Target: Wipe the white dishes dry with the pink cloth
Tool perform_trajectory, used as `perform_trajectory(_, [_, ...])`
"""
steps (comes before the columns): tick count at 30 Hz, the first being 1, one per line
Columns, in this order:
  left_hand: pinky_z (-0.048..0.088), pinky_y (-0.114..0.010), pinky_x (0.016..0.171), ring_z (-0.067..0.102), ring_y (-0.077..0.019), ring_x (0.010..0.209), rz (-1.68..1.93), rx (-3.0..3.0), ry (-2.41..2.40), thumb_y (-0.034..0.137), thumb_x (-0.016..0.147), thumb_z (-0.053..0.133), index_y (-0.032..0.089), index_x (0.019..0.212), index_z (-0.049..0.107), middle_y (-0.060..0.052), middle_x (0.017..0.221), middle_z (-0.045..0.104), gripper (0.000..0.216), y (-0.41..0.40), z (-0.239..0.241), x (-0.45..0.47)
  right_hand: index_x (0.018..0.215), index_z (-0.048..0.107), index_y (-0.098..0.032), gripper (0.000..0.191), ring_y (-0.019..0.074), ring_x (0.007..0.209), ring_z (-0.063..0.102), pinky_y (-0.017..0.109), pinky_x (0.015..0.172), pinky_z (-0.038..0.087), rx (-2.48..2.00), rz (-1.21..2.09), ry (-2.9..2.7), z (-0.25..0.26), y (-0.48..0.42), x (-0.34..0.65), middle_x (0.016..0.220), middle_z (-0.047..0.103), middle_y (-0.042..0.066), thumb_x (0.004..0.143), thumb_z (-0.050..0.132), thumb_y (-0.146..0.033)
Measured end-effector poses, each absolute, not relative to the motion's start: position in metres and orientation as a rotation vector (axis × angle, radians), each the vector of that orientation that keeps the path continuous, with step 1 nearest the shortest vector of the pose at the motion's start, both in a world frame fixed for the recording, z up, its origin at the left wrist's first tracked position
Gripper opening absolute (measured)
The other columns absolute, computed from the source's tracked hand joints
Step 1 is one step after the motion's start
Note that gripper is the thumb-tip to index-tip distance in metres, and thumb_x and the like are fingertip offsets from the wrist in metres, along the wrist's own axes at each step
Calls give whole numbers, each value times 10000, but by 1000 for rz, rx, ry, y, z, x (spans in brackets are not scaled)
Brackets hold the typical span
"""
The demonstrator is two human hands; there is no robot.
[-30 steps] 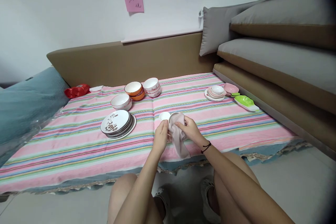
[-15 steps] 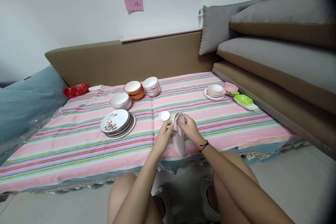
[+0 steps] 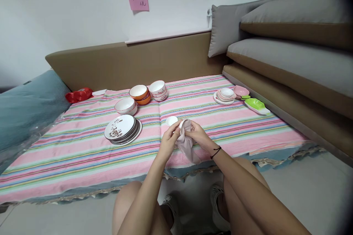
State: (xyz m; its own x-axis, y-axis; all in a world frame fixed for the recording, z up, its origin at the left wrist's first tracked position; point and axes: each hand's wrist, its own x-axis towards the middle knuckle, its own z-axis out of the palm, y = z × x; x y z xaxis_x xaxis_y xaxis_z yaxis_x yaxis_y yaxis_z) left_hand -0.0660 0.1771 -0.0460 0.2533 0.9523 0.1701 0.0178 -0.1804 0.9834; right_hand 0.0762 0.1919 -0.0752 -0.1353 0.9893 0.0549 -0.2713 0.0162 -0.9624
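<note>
A pale pinkish cloth [image 3: 188, 150] is bunched between my two hands above the front of the striped bedspread, its lower end hanging down. My left hand [image 3: 170, 140] is closed at the cloth's left edge, thumb on top. On the other side, my right hand [image 3: 199, 134] grips the folds with bent fingers, partly inside them. Whether anything lies within the cloth is hidden. Just beyond my left fingers sits a small white dish [image 3: 171, 120], partly covered by them. Farther left stands a stack of plates [image 3: 120, 126], the top one with a brown flower pattern.
Behind the plates are white bowls [image 3: 125, 104], orange bowls [image 3: 138, 91] and more white bowls [image 3: 158, 87]. Small stacked dishes [image 3: 226, 92], a pink dish [image 3: 241, 90] and a green dish [image 3: 255, 104] lie at right, beside stacked cushions [image 3: 292, 58]. A red bundle [image 3: 79, 95] lies far left.
The cloth has been spread and turned in my hands, its top now opened wider. My left hand has shifted slightly left and up, covering part of the small white dish.
</note>
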Motion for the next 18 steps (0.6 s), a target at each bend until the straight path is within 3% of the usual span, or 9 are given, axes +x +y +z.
perform_trajectory(5, [356, -362, 1066, 484, -234, 1257, 1114, 1388, 893, 379, 826, 605, 216, 1166, 641, -64, 1320, 572, 378, 175, -44, -66, 938, 606, -178, 391, 168, 801, 599, 287, 723, 474, -883, 1352, -1081, -76, 192, 73, 926, 659, 48, 654, 750, -407])
perform_trajectory(13, [454, -367, 964, 567, -263, 1160, 1119, 1212, 823, 294, 691, 742, 179, 1063, 669, -112, 1240, 622, 396, 176, -47, -66, 864, 586, -155, 423, 155, 688, 563, 263, 628, 424, -991, 1283, -1026, -73, 191, 79, 775, 625, 18, 685, 691, -524])
perform_trajectory(18, [465, -343, 934, 567, -262, 1160, 1093, 1175, 840, 316, 714, 729, 180, 1108, 646, -110, 1237, 625, 426, 179, -48, -69, 940, 597, -162, 459, 186, 798, 597, 282, 703, 456, -975, 1319, -1092, -73, 193, 82, 897, 654, 56, 726, 636, -565])
